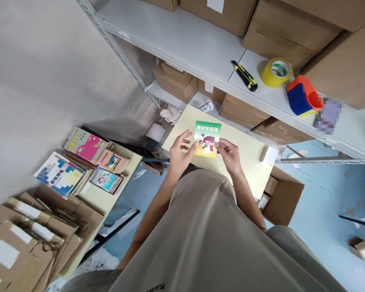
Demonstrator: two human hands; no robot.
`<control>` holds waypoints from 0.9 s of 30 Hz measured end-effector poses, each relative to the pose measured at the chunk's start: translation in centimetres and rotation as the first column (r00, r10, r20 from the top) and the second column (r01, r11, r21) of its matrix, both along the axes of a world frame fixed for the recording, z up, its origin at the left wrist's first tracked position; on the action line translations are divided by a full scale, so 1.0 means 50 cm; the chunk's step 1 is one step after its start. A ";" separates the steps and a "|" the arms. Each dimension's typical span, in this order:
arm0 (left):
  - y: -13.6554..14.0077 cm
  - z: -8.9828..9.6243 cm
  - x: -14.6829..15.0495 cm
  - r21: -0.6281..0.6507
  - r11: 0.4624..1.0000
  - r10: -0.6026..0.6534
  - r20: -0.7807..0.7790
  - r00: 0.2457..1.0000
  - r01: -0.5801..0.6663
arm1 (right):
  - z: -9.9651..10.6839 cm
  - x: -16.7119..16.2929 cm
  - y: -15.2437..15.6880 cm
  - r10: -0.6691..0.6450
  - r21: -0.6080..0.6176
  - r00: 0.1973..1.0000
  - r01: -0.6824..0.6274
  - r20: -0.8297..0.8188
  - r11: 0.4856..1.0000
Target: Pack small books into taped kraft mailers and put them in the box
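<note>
A small green-and-yellow booklet (207, 132), with white Chinese characters and a cartoon figure on its cover, is held up over the pale yellow table (246, 162). My right hand (229, 154) pinches its lower right edge between thumb and fingers. At the opposite edge is my left hand (181, 152); its thumb tip touches the cover while the other fingers are spread apart, off to the left of the booklet. The inside pages and back are hidden.
Stacked books (85, 146) and flattened cardboard (33, 239) lie on a side table at left. The shelf (182, 40) ahead carries a box cutter (245, 76), yellow tape (270, 75), an orange-and-blue tape dispenser (302, 95) and cartons. An open carton (284, 194) stands at right.
</note>
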State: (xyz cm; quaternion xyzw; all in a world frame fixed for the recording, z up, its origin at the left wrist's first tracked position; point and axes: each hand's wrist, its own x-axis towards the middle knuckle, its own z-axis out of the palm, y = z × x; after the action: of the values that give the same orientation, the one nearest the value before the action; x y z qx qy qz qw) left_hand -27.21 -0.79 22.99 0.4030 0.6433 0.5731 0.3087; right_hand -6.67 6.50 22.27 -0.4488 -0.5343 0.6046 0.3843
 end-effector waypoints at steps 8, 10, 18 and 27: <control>0.011 -0.019 -0.037 -0.035 0.993 -0.100 0.185 0.978 0.109 | -0.006 0.004 0.002 0.042 0.019 0.999 -0.042 -0.006 0.999; 0.008 -0.011 -0.036 -0.017 0.994 -0.108 0.143 0.984 0.111 | -0.009 0.003 0.004 0.014 0.063 1.000 -0.013 -0.018 0.998; 0.003 -0.005 -0.044 0.169 0.959 -0.226 -0.039 0.973 0.229 | 0.004 0.012 0.016 0.083 0.250 0.994 -0.063 -0.071 0.966; -0.001 -0.003 -0.041 0.023 0.993 -0.116 0.129 0.985 0.114 | -0.005 0.021 0.013 -0.003 0.117 0.998 -0.004 0.058 0.993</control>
State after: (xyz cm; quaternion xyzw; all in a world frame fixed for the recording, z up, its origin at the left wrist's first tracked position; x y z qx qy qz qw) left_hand -29.24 -0.85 22.84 0.4037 0.5931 0.5843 0.3793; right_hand -5.62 7.14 22.00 -0.4425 -0.5799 0.5590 0.3942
